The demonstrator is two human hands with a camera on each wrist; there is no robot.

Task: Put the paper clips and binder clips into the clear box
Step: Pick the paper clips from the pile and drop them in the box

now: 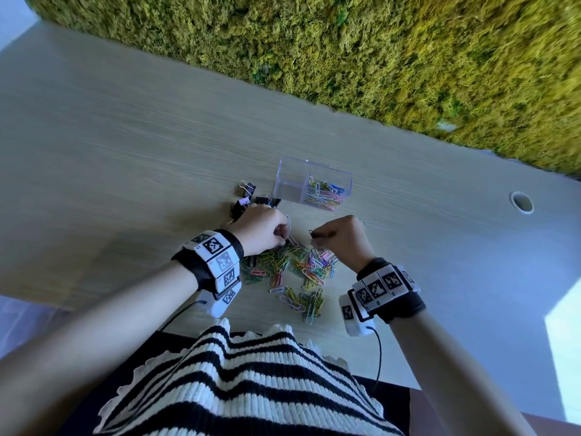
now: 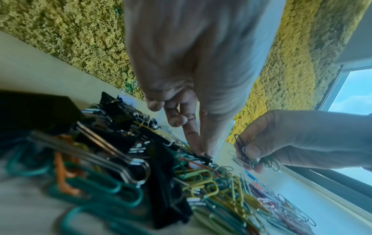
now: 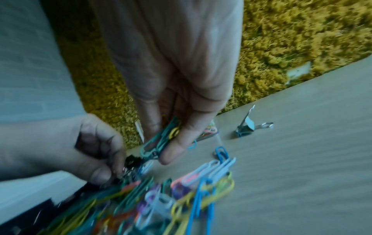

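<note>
A clear box stands on the table; its right compartment holds coloured paper clips and its left one looks bare. Several black binder clips lie left of the box. A pile of coloured paper clips lies in front of me. My left hand reaches into the pile's far edge and pinches a small black binder clip. My right hand hovers just above the pile and holds a bunch of green and yellow paper clips.
A silver binder clip lies alone on the table just right of my right hand. More black binder clips sit close to my left wrist. A round cable hole is at the far right. A moss wall borders the table's far edge.
</note>
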